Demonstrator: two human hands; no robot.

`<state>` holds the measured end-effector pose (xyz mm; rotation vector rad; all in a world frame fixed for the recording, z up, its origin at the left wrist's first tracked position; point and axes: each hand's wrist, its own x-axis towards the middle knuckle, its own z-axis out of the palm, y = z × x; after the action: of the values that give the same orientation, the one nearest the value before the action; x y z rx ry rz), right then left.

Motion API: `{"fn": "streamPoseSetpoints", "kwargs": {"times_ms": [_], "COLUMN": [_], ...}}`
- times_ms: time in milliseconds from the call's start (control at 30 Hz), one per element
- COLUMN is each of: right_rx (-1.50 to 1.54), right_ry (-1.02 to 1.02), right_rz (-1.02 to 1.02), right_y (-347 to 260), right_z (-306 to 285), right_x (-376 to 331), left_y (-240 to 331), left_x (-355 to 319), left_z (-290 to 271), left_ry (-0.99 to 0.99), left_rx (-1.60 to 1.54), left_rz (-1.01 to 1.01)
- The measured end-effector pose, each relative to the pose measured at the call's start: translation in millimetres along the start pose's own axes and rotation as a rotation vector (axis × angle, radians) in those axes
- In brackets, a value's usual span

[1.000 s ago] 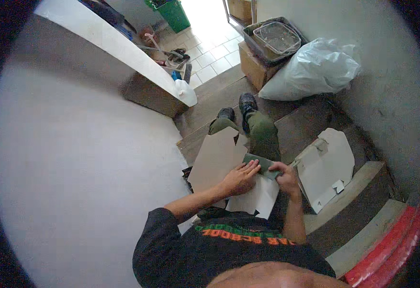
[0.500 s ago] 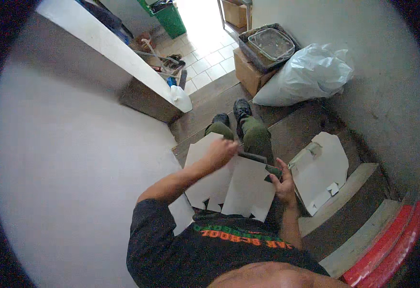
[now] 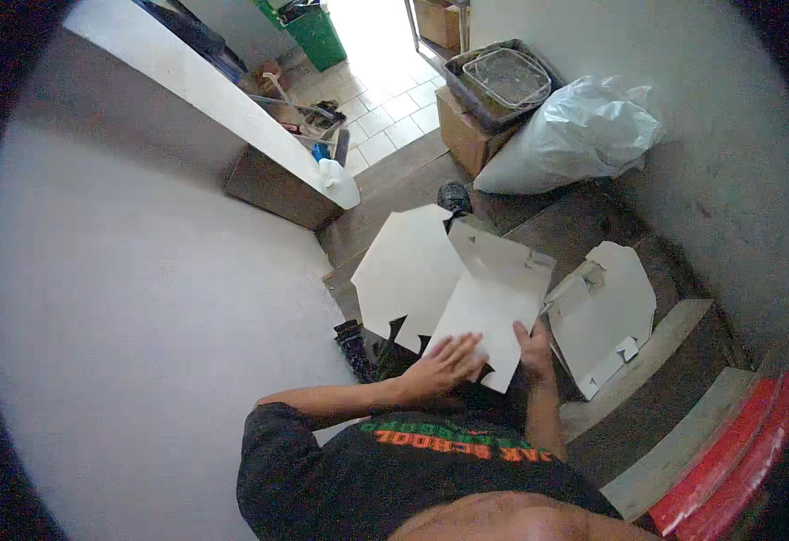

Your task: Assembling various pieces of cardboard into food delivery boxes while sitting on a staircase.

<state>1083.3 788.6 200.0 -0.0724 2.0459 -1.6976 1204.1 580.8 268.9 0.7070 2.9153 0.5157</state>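
Stairs [image 3: 561,219] lie below two hands [image 3: 451,362] touching one white carton [image 3: 486,302].

Dark, worn steps [image 3: 584,216], centre to lower right of frame, with paler edges. Flat-folded white carton [image 3: 611,311] lying on step, right of centre. Brown cardboard box [image 3: 462,135] on step, upper centre; dark tray [image 3: 477,106] on box, clear plastic container [image 3: 507,79] in tray. Full white plastic bag [image 3: 579,140] on step, touching box. Black shoe [image 3: 453,197] on step, centre. Pale tiled floor [image 3: 401,115], upper centre; green bin [image 3: 321,43] standing on it.
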Motion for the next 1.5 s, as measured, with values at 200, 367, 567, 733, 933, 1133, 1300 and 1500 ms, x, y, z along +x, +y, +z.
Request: {"fn": "streamPoseSetpoints", "kwargs": {"times_ms": [200,367,567,733,933,1133,1300,1500], "right_rx": [0.049,-0.157,-0.016,-0.361,0.424,0.676,-0.055,0.547], "right_ry": [0.046,0.040,-0.265,0.131,0.341,0.118,-0.087,-0.255], "right_rz": [-0.131,-0.208,-0.066,0.134,0.102,0.255,0.138,0.362], "right_y": [30.7,43.2,-3.2,-30.9,6.0,5.3,42.9,-16.0], "right_z": [-8.7,-32.8,-26.5,-4.5,8.3,-1.6,-30.3,-25.4], "right_x": [19.9,-17.2,-37.3,-11.9,13.1,7.5,-3.2,17.4], "left_y": [-27.5,-69.0,-100.4,-63.9,-30.1,-62.5,-93.0,-107.3], "left_x": [33.7,100.0,116.3,94.8,14.3,-23.4,35.0,62.4], "left_z": [23.1,25.6,17.5,-0.5,-13.1,0.5,-42.0,-20.0], "left_ry": [-0.014,-0.458,-0.463,-0.310,0.057,-0.054,-0.400,-0.563], "left_rx": [-0.468,-0.525,-0.773,-0.747,-0.174,-0.121,-0.442,-0.315], "left_rz": [0.042,-0.242,-0.009,-0.178,-0.219,-0.161,-0.598,-0.414]}}
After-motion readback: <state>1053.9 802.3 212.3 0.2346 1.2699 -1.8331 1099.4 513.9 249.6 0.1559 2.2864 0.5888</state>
